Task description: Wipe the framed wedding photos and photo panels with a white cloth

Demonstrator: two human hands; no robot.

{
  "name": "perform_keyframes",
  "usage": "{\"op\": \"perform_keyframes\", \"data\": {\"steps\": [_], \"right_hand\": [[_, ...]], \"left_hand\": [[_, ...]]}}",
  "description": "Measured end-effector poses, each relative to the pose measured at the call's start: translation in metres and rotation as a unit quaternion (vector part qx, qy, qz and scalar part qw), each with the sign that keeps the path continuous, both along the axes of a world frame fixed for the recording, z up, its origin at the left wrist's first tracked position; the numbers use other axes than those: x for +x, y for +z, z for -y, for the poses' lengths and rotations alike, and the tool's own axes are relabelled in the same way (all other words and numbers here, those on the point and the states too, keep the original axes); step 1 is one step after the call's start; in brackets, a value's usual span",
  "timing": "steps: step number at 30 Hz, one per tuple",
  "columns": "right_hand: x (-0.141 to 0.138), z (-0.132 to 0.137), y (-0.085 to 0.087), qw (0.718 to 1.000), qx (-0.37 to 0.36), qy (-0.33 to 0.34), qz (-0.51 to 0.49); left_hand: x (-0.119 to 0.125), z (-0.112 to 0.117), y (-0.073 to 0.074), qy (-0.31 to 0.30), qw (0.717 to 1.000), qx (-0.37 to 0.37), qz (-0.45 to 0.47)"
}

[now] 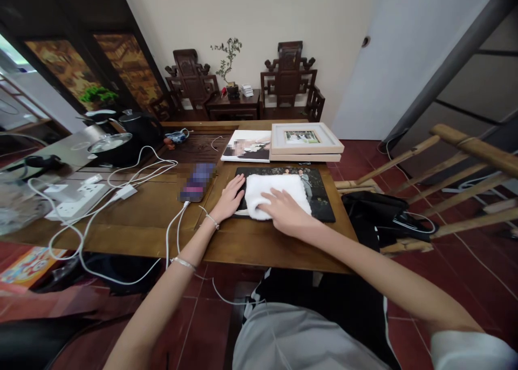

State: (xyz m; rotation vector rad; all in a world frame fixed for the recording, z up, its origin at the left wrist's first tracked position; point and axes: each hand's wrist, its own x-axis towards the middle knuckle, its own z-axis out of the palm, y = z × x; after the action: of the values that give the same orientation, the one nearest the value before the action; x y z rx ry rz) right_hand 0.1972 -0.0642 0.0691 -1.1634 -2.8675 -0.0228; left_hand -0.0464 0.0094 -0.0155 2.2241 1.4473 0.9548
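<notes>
A dark photo panel (324,197) lies flat on the wooden table, with small figures printed near its top edge. A folded fluffy white cloth (275,185) covers much of its middle. My right hand (285,211) presses down on the cloth, fingers bent into it and gathering some of its near side. At the panel's left edge rests my left hand (231,197), flat with its fingers stretched out and holding nothing. Just behind the panel are a photo print (249,143) and framed pictures in pale wood (307,135), stacked to its right.
Left of my hands a phone (198,181) is plugged into a white cable. Loose cables run to a power strip (79,200). A lidded pot (111,146) and a black kettle (140,124) stand farther left. A bamboo chair (457,181) is at the right.
</notes>
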Motion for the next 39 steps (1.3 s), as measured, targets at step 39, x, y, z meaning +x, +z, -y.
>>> {"op": "perform_keyframes", "data": {"steps": [39], "right_hand": [[0.031, -0.067, 0.005, 0.994, -0.006, -0.075, -0.078]], "left_hand": [[0.014, 0.015, 0.020, 0.000, 1.000, 0.013, 0.019]]}}
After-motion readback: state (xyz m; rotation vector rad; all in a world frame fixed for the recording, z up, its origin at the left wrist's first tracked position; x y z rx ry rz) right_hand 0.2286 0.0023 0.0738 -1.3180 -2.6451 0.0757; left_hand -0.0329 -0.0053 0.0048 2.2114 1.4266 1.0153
